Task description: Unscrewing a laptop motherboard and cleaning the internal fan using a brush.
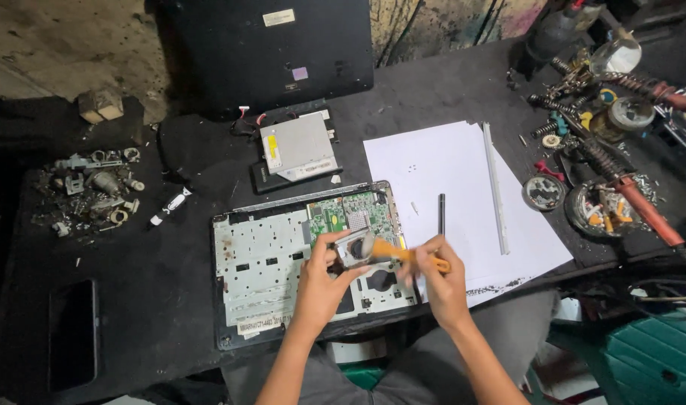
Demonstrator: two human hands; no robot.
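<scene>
Just below frame center, I'm pinching the small fan part (352,247) in my left hand (320,281) while my right hand (440,281), closed on the orange-handled brush (403,253), is sweeping it; dust risks falling onto the green circuit board (350,214) behind.

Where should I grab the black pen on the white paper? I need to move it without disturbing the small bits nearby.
Take the black pen at mid-barrel, coming from above. It lies flat and straight on the white paper, with bare paper on both sides, so two fingers can probably pinch across its narrow width.
</scene>
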